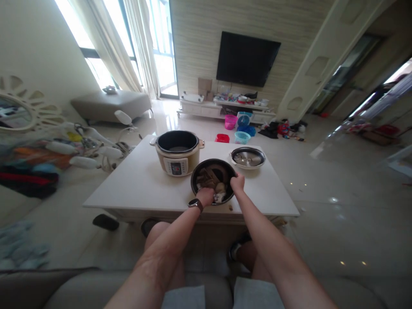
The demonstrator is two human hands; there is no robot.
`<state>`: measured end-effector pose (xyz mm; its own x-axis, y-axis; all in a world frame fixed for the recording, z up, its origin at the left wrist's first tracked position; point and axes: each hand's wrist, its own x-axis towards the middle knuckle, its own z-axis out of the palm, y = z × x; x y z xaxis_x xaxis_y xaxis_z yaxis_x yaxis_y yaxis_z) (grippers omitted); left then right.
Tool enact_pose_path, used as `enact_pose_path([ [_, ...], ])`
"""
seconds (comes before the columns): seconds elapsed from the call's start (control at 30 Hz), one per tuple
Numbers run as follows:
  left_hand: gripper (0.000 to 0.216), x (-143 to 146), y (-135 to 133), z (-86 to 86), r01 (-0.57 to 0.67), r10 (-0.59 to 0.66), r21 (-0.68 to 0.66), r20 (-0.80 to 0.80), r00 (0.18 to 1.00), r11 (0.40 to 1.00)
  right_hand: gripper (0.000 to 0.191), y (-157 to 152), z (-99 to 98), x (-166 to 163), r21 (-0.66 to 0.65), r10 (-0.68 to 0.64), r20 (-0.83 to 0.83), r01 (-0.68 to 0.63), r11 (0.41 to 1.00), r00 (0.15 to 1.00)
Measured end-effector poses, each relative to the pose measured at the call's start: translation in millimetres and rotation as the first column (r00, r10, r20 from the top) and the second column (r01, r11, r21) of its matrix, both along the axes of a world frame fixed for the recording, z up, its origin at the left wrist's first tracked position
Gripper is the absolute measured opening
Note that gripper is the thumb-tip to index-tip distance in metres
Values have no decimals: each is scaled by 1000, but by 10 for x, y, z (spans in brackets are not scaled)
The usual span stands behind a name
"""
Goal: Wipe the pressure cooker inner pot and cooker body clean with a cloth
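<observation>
A dark round inner pot point(225, 168) sits on the white low table point(141, 184), holding several brown and pale pieces of food. My left hand point(206, 196), with a watch on the wrist, reaches into the near side of the pot, fingers curled down among the pieces. My right hand point(237, 182) grips the pot's right rim. Just behind the pot stands a beige electric cooker point(177, 152), open and empty. Its steel lid point(247, 157) lies flat to the right of the cooker.
Baskets and a red box point(222, 137) lie on the floor behind the table. A TV point(246, 58) hangs over a cluttered white cabinet. A grey bench stands at the back left, clutter at left. My knees are under the table's near edge.
</observation>
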<state>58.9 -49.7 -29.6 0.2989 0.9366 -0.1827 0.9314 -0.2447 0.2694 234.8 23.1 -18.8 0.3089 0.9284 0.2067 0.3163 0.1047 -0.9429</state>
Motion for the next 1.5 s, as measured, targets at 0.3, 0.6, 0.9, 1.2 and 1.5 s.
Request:
enact_pose_path([
  [0.3, 32, -68, 41, -15, -6, 6, 13, 25, 1000, 1000, 53, -141, -94, -2, 27, -54, -9, 55, 998, 998],
  [0.6, 34, -35, 159, 0, -16, 14, -58, -32, 999, 998, 76, -399, -315, 8, 98, -9, -183, 27, 995, 983],
  [0.9, 48, -88, 174, 43, 0, -3, -144, -22, 1000, 990, 75, -221, -262, -73, 61, 56, -189, -45, 997, 980],
  [1.2, 40, -65, 146, 42, 85, -87, -71, -21, 996, 994, 28, -276, -76, 178, 14, -22, -38, 22, 1000, 999],
  [1.5, 30, -28, 100, 58, 93, -93, 5, -30, 995, 996, 90, -180, -46, 374, 19, 147, -49, -146, 989, 988],
])
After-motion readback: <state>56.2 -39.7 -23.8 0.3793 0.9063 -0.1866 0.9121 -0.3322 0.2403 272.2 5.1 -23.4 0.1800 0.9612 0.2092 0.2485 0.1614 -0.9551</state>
